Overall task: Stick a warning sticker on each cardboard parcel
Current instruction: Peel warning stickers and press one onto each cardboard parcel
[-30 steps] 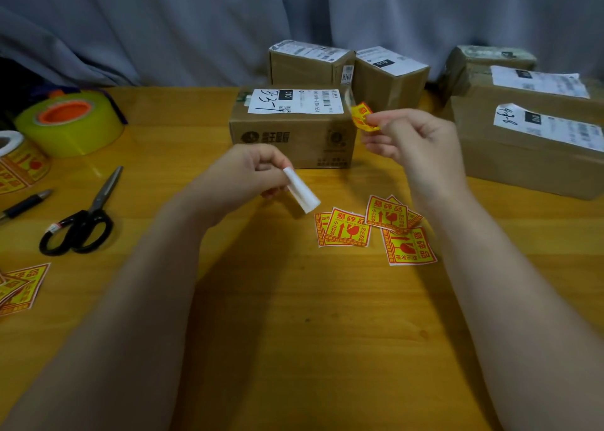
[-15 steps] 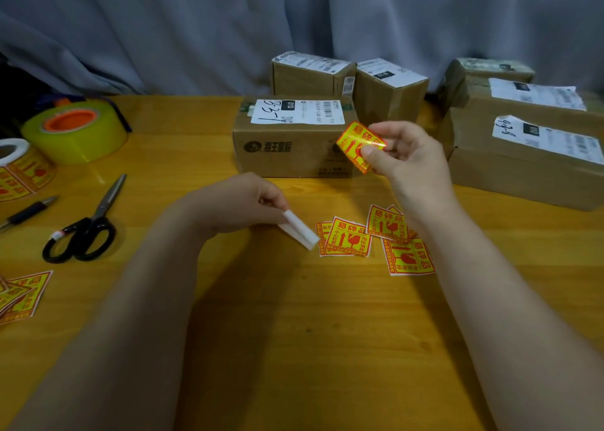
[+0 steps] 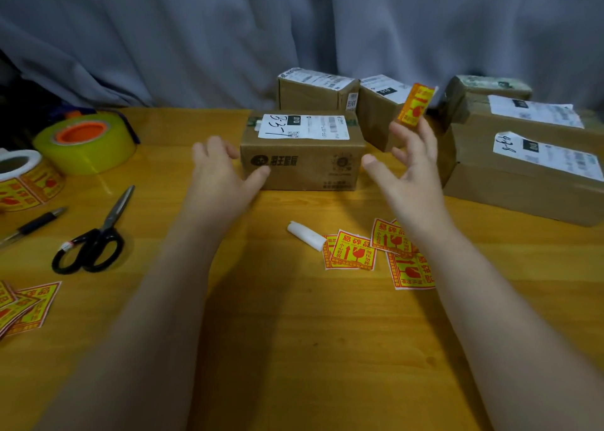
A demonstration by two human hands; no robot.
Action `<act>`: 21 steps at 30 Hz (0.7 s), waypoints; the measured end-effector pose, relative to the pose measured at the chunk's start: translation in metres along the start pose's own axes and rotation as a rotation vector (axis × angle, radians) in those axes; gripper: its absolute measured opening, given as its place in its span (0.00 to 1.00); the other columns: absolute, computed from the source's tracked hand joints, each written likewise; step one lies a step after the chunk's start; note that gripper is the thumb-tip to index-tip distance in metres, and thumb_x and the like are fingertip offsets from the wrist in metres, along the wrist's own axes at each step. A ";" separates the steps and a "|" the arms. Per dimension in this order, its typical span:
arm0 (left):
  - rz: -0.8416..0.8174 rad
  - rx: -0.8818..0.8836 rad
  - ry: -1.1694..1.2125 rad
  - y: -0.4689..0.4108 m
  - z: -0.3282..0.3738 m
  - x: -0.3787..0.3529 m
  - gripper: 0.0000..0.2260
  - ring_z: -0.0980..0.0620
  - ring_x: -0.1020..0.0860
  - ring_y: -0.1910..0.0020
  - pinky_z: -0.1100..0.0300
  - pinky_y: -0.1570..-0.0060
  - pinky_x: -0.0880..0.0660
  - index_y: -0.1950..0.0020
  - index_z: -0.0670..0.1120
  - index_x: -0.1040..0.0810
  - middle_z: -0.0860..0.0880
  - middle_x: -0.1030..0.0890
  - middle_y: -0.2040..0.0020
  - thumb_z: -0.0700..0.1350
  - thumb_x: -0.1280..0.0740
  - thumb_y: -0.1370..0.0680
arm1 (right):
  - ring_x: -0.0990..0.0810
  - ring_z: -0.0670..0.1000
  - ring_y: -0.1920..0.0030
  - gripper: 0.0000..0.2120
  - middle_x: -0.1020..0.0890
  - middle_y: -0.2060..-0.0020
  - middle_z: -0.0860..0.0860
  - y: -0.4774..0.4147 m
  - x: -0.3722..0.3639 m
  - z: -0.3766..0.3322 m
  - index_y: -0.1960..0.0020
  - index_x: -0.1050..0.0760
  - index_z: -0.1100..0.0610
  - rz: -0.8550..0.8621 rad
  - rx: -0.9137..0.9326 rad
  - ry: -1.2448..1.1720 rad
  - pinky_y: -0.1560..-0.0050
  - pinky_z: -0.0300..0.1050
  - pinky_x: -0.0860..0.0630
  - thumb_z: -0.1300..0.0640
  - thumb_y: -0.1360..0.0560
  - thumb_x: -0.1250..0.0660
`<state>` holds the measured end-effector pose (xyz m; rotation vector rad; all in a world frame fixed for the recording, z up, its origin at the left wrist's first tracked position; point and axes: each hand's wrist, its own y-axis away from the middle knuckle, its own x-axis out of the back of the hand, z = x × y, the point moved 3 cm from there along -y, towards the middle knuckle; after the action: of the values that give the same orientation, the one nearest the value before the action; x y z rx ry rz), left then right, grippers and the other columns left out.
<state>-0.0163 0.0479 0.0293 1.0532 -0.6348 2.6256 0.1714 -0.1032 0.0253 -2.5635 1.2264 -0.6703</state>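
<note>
A brown cardboard parcel point(image 3: 304, 166) with a white label marked "3-3-1" stands at the middle of the wooden table. My left hand point(image 3: 222, 176) is spread open at its left end, thumb near the front face. My right hand point(image 3: 411, 169) is spread open at its right end. A yellow-and-red warning sticker point(image 3: 415, 109) stands up from the tips of its straight fingers. A curled white backing strip point(image 3: 305, 239) lies on the table beside several loose warning stickers point(image 3: 353, 251).
Two smaller parcels point(image 3: 313, 92) point(image 3: 379, 113) stand behind the middle one, and larger stacked parcels point(image 3: 523, 176) fill the right. At left are a yellow tape roll point(image 3: 86, 143), a sticker roll point(image 3: 23, 182), scissors point(image 3: 94, 238), a pen point(image 3: 32, 225) and more stickers point(image 3: 23, 306).
My left hand dropped the white backing strip on the table and moved up to the parcel's left end. My right hand opened and rose, the sticker now on its fingertips.
</note>
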 end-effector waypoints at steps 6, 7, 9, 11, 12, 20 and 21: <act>-0.214 -0.045 0.366 -0.007 -0.002 -0.028 0.42 0.52 0.40 0.29 0.48 0.29 0.40 0.25 0.60 0.53 0.49 0.43 0.25 0.47 0.28 0.28 | 0.53 0.47 0.24 0.43 0.59 0.24 0.48 -0.011 -0.026 -0.002 0.24 0.51 0.47 -0.132 -0.050 -0.037 0.26 0.50 0.40 0.61 0.29 0.28; -0.248 -0.038 0.408 -0.007 -0.002 -0.030 0.42 0.51 0.39 0.28 0.46 0.29 0.40 0.26 0.61 0.55 0.50 0.41 0.25 0.46 0.28 0.28 | 0.54 0.46 0.25 0.44 0.59 0.24 0.48 -0.011 -0.030 -0.003 0.24 0.52 0.47 -0.139 -0.036 -0.038 0.26 0.50 0.41 0.63 0.29 0.29; -0.184 -0.055 0.457 -0.007 -0.002 -0.028 0.44 0.52 0.39 0.28 0.46 0.29 0.40 0.26 0.62 0.55 0.50 0.41 0.26 0.47 0.27 0.29 | 0.55 0.44 0.25 0.45 0.60 0.25 0.48 -0.009 -0.033 -0.006 0.24 0.53 0.47 -0.132 0.010 -0.033 0.25 0.50 0.43 0.64 0.29 0.29; -0.063 -0.139 0.359 -0.005 0.005 -0.019 0.49 0.50 0.43 0.27 0.50 0.28 0.43 0.25 0.61 0.56 0.47 0.46 0.25 0.52 0.24 0.34 | 0.56 0.45 0.25 0.44 0.61 0.24 0.48 -0.010 -0.029 -0.011 0.24 0.53 0.47 -0.100 0.052 -0.014 0.25 0.47 0.46 0.62 0.29 0.29; -0.035 -0.201 0.263 -0.003 0.011 -0.016 0.52 0.48 0.46 0.26 0.51 0.29 0.45 0.26 0.61 0.58 0.46 0.50 0.25 0.55 0.23 0.37 | 0.56 0.45 0.25 0.44 0.61 0.24 0.49 -0.011 -0.026 -0.013 0.24 0.53 0.47 -0.077 0.068 0.008 0.26 0.43 0.48 0.61 0.29 0.29; 0.003 -0.407 -0.137 0.008 0.033 -0.007 0.51 0.44 0.41 0.30 0.49 0.32 0.41 0.24 0.54 0.57 0.46 0.49 0.25 0.55 0.24 0.35 | 0.48 0.47 0.25 0.41 0.49 0.24 0.49 -0.008 -0.010 -0.014 0.24 0.54 0.48 0.005 0.082 -0.045 0.25 0.50 0.44 0.57 0.27 0.31; 0.039 -0.413 -0.174 0.008 0.034 -0.006 0.50 0.44 0.40 0.32 0.49 0.33 0.40 0.24 0.54 0.54 0.45 0.45 0.27 0.56 0.25 0.35 | 0.45 0.47 0.25 0.40 0.47 0.25 0.48 -0.007 -0.009 -0.014 0.24 0.54 0.48 0.023 0.072 -0.086 0.26 0.49 0.42 0.56 0.27 0.32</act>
<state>0.0050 0.0249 0.0446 1.1459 -1.1840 2.2999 0.1642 -0.0920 0.0370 -2.4889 1.1806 -0.5815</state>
